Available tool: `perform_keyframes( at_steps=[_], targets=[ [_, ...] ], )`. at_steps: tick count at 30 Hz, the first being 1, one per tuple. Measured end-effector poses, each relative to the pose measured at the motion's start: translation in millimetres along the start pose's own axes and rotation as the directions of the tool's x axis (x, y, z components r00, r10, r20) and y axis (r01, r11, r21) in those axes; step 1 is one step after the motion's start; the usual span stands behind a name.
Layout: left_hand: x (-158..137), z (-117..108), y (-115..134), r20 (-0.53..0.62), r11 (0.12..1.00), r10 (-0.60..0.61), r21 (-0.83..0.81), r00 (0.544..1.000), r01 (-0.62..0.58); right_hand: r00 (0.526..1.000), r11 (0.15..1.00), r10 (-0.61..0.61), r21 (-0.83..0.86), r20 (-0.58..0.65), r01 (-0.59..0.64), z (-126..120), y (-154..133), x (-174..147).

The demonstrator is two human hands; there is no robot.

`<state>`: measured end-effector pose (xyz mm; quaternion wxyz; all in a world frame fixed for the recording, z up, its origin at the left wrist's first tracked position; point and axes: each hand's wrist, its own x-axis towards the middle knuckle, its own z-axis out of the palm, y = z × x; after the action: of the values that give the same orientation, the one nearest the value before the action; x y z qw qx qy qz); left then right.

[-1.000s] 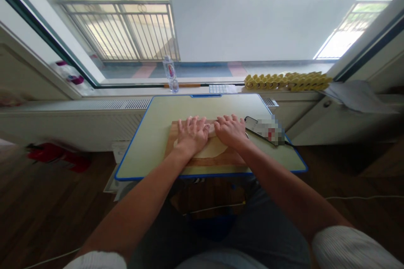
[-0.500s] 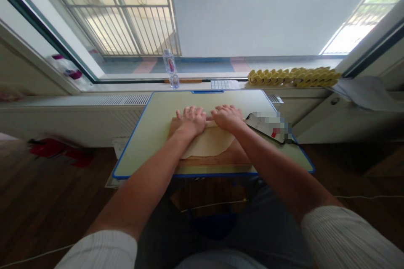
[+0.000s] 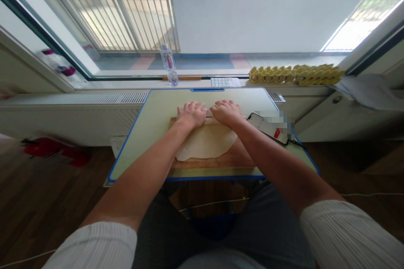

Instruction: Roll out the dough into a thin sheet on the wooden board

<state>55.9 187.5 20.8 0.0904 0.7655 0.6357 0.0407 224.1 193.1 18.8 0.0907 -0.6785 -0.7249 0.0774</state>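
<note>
A wide sheet of pale dough (image 3: 208,141) lies over a wooden board (image 3: 217,162) on a small table. At the board's far edge, my left hand (image 3: 192,114) rests palm down with its fingers stretched forward and apart. Beside it, my right hand (image 3: 227,112) lies the same way, a small gap between the two. Under both palms is a pale rod that looks like a rolling pin (image 3: 208,112); most of it is hidden by the hands.
The light table (image 3: 139,143) has a blue rim. A phone (image 3: 268,129) with a cable lies right of the board. On the windowsill stand a clear bottle (image 3: 169,65), a yellow wavy-edged object (image 3: 293,75) and papers (image 3: 224,82). A red fire extinguisher (image 3: 57,151) is on the floor at left.
Both hands have moved a little forward, away from me, with the rod under them. More of the dough sheet shows between my forearms. The view has shifted slightly.
</note>
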Motion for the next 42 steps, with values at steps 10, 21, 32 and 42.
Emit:
perform_keyframes(
  at_steps=[10,21,32,42],
  targets=[
    [-83,13,13,-0.135,0.997,0.069,0.036,0.988,-0.065,0.982,0.991,-0.056,-0.13,-0.179,0.033,4,-6,-81],
    [-35,6,6,-0.053,1.0,0.004,0.005,0.999,-0.004,0.998,0.997,-0.035,-0.066,-0.048,0.032,-1,-5,-38],
    [24,1,-9,0.059,0.999,0.032,-0.036,0.998,-0.03,0.999,0.999,-0.04,-0.018,0.002,0.04,2,-2,13],
    [-29,5,2,-0.023,0.999,0.039,-0.003,0.999,-0.039,0.997,0.998,-0.025,-0.051,-0.069,0.022,-3,-10,-43]
  ],
)
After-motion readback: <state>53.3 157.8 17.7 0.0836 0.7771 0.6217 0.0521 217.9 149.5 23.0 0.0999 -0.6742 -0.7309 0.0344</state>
